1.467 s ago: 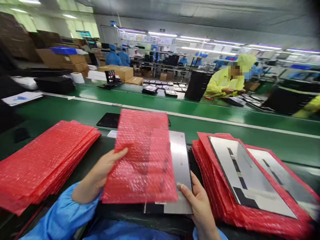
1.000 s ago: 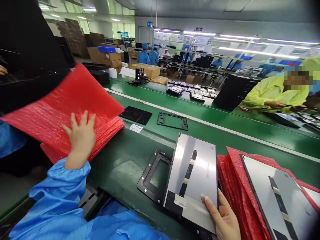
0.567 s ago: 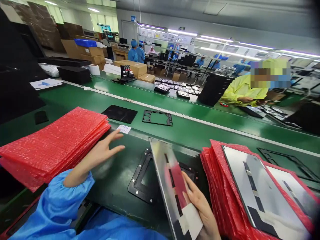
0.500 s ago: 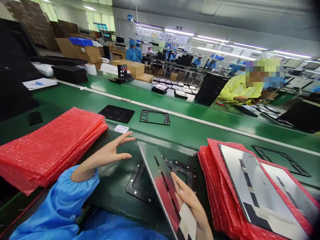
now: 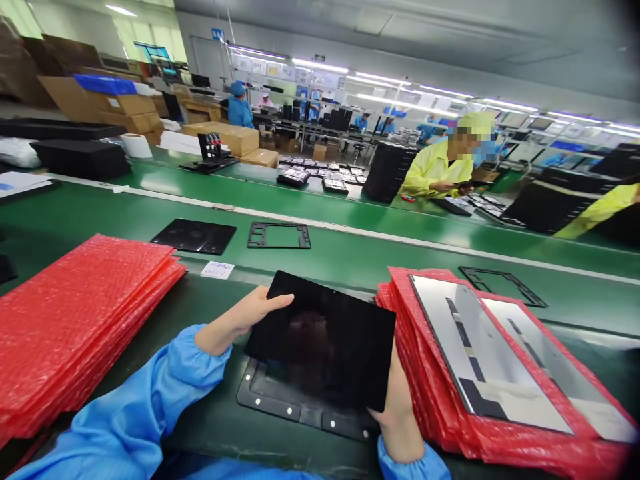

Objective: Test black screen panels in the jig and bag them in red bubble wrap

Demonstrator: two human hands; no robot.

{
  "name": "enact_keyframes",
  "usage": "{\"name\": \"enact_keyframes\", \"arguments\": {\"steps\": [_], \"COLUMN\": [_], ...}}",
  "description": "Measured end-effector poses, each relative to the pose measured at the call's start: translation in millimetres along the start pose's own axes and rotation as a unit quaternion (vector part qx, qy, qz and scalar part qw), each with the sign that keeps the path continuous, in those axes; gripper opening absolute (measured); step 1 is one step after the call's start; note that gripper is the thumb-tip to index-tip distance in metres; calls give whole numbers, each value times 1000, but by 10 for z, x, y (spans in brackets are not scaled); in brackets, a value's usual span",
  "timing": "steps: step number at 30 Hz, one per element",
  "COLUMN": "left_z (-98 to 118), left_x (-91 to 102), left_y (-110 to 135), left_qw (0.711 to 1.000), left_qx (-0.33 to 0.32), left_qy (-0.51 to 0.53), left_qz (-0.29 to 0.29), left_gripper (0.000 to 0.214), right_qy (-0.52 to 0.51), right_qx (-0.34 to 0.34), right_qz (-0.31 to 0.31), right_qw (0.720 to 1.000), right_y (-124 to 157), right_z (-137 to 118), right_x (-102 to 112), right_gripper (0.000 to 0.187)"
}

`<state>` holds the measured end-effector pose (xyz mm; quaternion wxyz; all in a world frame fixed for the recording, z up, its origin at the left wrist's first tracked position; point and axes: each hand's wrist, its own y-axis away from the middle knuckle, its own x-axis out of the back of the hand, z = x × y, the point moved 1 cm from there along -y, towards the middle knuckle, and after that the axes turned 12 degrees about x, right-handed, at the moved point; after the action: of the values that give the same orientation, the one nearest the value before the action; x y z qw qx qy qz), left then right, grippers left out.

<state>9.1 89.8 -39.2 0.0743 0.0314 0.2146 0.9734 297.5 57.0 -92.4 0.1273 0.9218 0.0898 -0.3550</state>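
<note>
Left hand (image 5: 247, 317) reaching forward out of a blue sleeve (image 5: 165, 393), fingers close together and lying over the upper left edge of a black display panel (image 5: 320, 340). Right hand (image 5: 396, 427) raised at the panel's lower right corner, fingers out of sight beneath it, the panel held between both hands. Glass side up, long axis running across the view, sloping slightly down to the right. Directly over a black jig frame (image 5: 265, 400) (contact impossible to tell). Red bubble-wrap bags (image 5: 85, 313) just left of the left hand, more red bags (image 5: 400, 313) with silver-backed panels (image 5: 480, 353) just right of the right hand.
</note>
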Motion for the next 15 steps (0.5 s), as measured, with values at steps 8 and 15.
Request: {"name": "enact_keyframes", "arguments": {"steps": [8, 15], "left_z": [277, 615], "left_x": [213, 1007], "left_y": [-904, -1682], "left_qw": [990, 905], "left_qx": [-18, -46], "left_qy": [-116, -225], "left_qz": [73, 358], "left_gripper": [67, 66], "right_qy": [46, 12], "right_qx": [109, 91], "right_qz": [138, 144], "right_qw": [983, 985], "right_y": [-55, -48], "right_z": [63, 70], "right_x": [158, 193], "right_gripper": [57, 62]}}
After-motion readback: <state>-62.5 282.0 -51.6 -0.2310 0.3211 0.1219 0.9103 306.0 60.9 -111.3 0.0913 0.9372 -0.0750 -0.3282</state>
